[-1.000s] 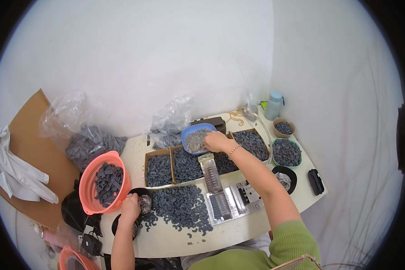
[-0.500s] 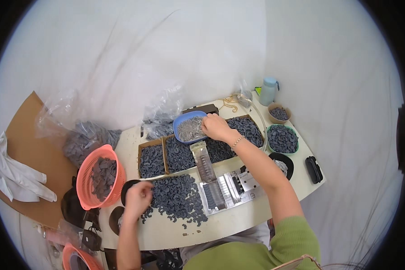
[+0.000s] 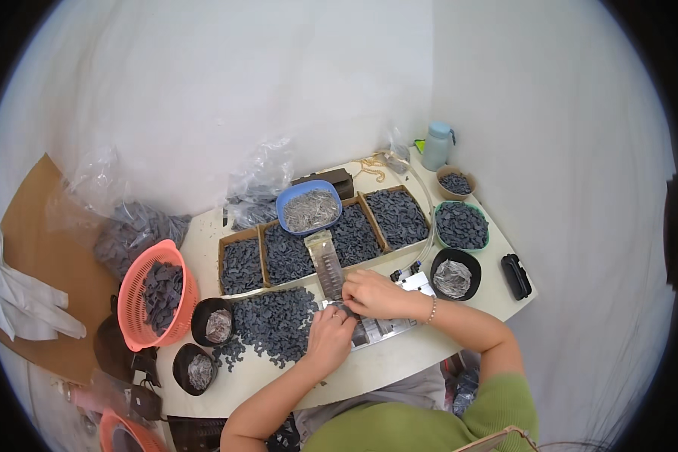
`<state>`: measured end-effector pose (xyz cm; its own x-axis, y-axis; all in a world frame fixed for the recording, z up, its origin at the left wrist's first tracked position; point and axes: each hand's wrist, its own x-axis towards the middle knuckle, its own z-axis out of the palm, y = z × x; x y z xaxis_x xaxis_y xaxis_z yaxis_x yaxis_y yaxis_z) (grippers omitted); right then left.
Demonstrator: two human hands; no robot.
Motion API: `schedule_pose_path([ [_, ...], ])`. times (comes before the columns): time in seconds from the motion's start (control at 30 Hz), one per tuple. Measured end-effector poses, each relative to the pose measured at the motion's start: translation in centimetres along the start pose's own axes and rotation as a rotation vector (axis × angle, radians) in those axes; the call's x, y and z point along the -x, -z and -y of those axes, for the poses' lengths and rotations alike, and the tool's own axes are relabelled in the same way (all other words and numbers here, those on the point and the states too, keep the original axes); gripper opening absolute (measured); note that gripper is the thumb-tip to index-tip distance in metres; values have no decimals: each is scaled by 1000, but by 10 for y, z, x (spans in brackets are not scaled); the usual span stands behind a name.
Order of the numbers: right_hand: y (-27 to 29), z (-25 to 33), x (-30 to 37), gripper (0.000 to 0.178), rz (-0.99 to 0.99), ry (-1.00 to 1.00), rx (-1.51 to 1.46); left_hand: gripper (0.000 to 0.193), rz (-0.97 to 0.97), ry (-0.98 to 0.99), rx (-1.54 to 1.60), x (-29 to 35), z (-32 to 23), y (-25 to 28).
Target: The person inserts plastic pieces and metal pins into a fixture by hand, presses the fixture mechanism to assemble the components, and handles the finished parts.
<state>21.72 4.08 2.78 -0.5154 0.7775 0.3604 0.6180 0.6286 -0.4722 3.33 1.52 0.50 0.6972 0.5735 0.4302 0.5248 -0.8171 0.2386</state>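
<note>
My left hand (image 3: 330,340) and my right hand (image 3: 380,294) meet over a silver metal fixture (image 3: 388,330) on the table. Fingers on both are pinched together at its left end, and whatever is between them is too small or hidden to make out. Just beyond the fingertips a clear ribbed plastic piece (image 3: 326,264) slopes away from the fixture. Left of it spreads a loose pile of small dark grey pieces (image 3: 275,320). Farther back, a blue tray (image 3: 282,213) full of thin metal pins (image 3: 311,211) rests on a divided cardboard box (image 3: 260,260) of grey pieces.
Black bowls (image 3: 195,331) with silvery contents stand at the left, beside a coral basket (image 3: 130,309). At the right are another black bowl (image 3: 476,280), a green-rimmed bowl (image 3: 487,235), a black case (image 3: 515,277) and a blue bottle (image 3: 435,148). Plastic bags (image 3: 139,233) lie behind.
My right hand has left the pins in the blue tray and come down to the fixture. My left hand has moved right from beside the black bowls to join it. The view has shifted slightly.
</note>
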Motion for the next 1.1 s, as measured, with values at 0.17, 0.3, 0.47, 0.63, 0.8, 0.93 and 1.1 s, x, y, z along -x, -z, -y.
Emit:
schedule_pose_path([
  [0.17,-6,1,4,10,-67,21,88,8,37,63,-115,-6,-8,3],
  [0.3,-9,-1,6,10,-65,15,107,7,-6,197,41,0,-3,-1],
  [0.47,-12,1,8,10,-55,16,85,8,-22,304,198,8,2,-2],
  [0.63,-19,2,7,12,-85,51,142,6,-182,342,250,14,18,16],
  [0.8,-25,7,13,13,-91,78,289,5,-429,435,51,48,79,82],
  [0.93,-31,7,17,13,-95,46,337,8,-278,571,-478,85,123,121],
  [1.1,-28,8,18,18,-60,48,259,19,-332,516,-556,73,115,106],
])
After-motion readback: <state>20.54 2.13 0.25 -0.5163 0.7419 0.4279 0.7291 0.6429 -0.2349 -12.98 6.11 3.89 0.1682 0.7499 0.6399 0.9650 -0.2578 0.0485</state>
